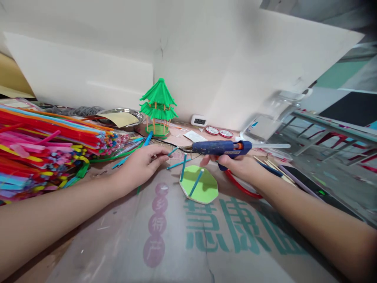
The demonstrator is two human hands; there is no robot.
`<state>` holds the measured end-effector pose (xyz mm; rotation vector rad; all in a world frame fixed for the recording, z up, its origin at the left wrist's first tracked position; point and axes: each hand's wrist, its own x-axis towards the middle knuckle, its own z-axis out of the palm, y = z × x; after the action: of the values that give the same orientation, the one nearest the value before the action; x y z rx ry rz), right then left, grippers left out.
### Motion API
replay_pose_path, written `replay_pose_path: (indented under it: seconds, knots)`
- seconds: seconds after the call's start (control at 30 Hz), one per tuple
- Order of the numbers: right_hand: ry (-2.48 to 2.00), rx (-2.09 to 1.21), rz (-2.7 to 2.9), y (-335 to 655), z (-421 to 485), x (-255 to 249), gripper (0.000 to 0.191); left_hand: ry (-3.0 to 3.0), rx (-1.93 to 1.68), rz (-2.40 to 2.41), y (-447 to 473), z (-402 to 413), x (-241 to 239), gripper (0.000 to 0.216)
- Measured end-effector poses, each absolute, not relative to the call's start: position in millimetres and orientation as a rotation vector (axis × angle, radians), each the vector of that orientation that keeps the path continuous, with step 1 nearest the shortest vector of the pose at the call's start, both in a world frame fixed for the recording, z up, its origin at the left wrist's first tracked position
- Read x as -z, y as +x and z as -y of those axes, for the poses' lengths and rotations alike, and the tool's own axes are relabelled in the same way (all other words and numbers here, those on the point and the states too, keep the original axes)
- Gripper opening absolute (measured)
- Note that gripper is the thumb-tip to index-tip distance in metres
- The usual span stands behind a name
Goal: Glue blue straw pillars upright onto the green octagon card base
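My left hand pinches a short blue stick between thumb and fingers. Wrapped round the handle of a blue hot glue gun, my right hand holds its nozzle level, pointing left at the end of that stick. A clear glue stick pokes out of the gun's back. Below lies a light green octagonal board, with two blue sticks standing up from it, one at the left edge and one near the front. Another blue stick rests on the table behind the board.
Bundles of coloured pipe cleaners fill the left side. At the back stand a green two-tiered pagoda model, a metal bowl and a small digital clock. A dark phone lies right. A printed plastic sheet covers the table.
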<state>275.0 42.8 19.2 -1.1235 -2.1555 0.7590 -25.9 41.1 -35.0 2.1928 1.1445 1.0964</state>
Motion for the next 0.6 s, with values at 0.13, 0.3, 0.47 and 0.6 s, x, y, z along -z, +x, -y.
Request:
replay_pose_path:
  seconds: [0.13, 0.3, 0.47, 0.6]
  knots:
    - [-1.142, -0.714, 2.18, 269, -40, -20, 0.036, 2.228, -1.087, -1.118, -27, -42, 36, 0.025]
    - [-1.22, -0.75, 2.129, 273, -44, -14, 0.037, 2.232, -1.1, -1.098, -26, -42, 37, 0.023]
    - [-1.323, -0.732, 2.072, 274, -46, -8, 0.041, 2.266, -1.119, -1.066, -25, -42, 37, 0.021]
    - [-1.364, -0.732, 2.032, 275, -47, -4, 0.047, 2.269, -1.111, -1.065, -25, -42, 35, 0.022]
